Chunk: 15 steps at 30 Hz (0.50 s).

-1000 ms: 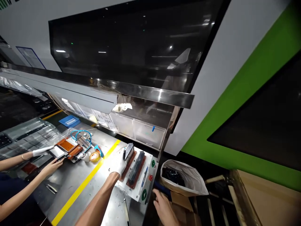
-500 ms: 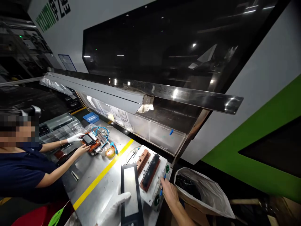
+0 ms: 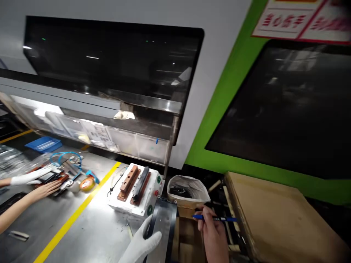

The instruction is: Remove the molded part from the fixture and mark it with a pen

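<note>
In the head view, our white-gloved left hand [image 3: 141,246] grips a flat dark panel with a grey face [image 3: 163,228] at lower centre, over the edge of the steel bench [image 3: 90,233]. Our bare right hand [image 3: 214,237] pinches a blue pen [image 3: 215,218] just right of it. Behind stand a white fixture box with copper-coloured blocks [image 3: 135,186] and a plastic-lined bin [image 3: 188,188]; a brown cardboard sheet [image 3: 276,215] fills the lower right. At far left a co-worker's hands [image 3: 41,182] rest by an orange jig. Half a second ago the panel lay further left, beside the fixture, and the pen hand touched the box. The panel's lower end is cut off.
</note>
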Tool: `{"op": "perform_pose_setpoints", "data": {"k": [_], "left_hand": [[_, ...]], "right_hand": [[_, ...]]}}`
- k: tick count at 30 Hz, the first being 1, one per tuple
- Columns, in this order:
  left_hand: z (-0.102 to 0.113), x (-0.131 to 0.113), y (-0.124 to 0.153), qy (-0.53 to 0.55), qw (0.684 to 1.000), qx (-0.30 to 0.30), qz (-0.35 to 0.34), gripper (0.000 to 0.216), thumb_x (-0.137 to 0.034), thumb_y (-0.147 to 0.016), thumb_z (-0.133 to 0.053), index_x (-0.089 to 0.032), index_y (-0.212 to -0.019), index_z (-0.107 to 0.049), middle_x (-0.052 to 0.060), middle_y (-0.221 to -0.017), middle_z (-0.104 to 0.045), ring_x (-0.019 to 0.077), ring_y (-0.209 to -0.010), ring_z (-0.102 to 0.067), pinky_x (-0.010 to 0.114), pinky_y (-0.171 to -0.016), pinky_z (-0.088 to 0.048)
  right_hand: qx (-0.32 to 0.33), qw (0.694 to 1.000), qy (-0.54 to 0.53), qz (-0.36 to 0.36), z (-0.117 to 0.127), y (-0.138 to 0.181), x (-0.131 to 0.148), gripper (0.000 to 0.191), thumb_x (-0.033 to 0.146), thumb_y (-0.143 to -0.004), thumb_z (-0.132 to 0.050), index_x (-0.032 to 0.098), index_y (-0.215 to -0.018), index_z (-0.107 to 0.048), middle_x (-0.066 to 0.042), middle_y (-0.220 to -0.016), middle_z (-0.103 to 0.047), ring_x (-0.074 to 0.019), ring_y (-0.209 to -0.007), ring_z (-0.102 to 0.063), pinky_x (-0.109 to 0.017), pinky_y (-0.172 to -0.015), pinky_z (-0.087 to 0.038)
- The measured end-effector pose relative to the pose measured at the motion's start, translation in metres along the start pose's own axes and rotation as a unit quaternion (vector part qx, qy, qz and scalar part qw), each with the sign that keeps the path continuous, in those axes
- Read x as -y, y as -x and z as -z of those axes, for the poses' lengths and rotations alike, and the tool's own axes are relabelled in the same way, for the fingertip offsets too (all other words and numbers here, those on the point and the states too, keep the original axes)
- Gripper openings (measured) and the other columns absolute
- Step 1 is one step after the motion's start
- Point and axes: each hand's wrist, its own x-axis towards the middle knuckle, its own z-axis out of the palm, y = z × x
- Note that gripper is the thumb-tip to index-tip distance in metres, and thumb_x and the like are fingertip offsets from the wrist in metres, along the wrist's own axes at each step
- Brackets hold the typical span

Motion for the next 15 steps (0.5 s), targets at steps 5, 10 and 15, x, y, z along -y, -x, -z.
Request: {"op": "perform_pose_setpoints", "data": {"k": [5, 10, 15], "left_hand": [[-0.026, -0.006, 0.034, -0.111, 0.991, 0.077, 0.004, 0.082, -0.055, -0.066, -0.077, -0.014, -0.135, -0.056, 0.017, -0.136, -0.066, 0.0389, -0.132, -0.055, 0.049, -0.113, -0.044], [-0.037, -0.012, 0.067, -0.150, 0.983, 0.103, 0.020, 0.073, -0.044, -0.068, -0.075, -0.016, -0.133, -0.060, 0.014, -0.133, -0.069, 0.0388, -0.131, -0.056, 0.052, -0.117, -0.039], [-0.041, -0.010, 0.082, -0.132, 0.983, 0.128, 0.015, 0.066, -0.039, -0.066, -0.079, -0.023, -0.128, -0.065, 0.009, -0.124, -0.074, 0.0372, -0.125, -0.061, 0.047, -0.114, -0.044]], "right_hand": [[-0.012, 1.000, 0.002, 0.006, 0.031, 0.033, 0.018, 0.046, 0.064, -0.091, -0.056, 0.019, -0.081, -0.064, 0.002, -0.064, -0.052, -0.0146, -0.063, -0.050, -0.026, -0.063, -0.041], [-0.016, 1.000, 0.002, 0.001, 0.044, 0.057, 0.017, 0.046, 0.064, -0.090, -0.056, 0.019, -0.083, -0.062, 0.004, -0.060, -0.045, -0.0129, -0.057, -0.041, -0.025, -0.055, -0.034], [-0.007, 1.000, 0.012, 0.001, 0.048, 0.072, 0.013, 0.047, 0.065, -0.089, -0.056, 0.019, -0.077, -0.059, 0.004, -0.057, -0.042, -0.0133, -0.056, -0.039, -0.026, -0.054, -0.032]]}}
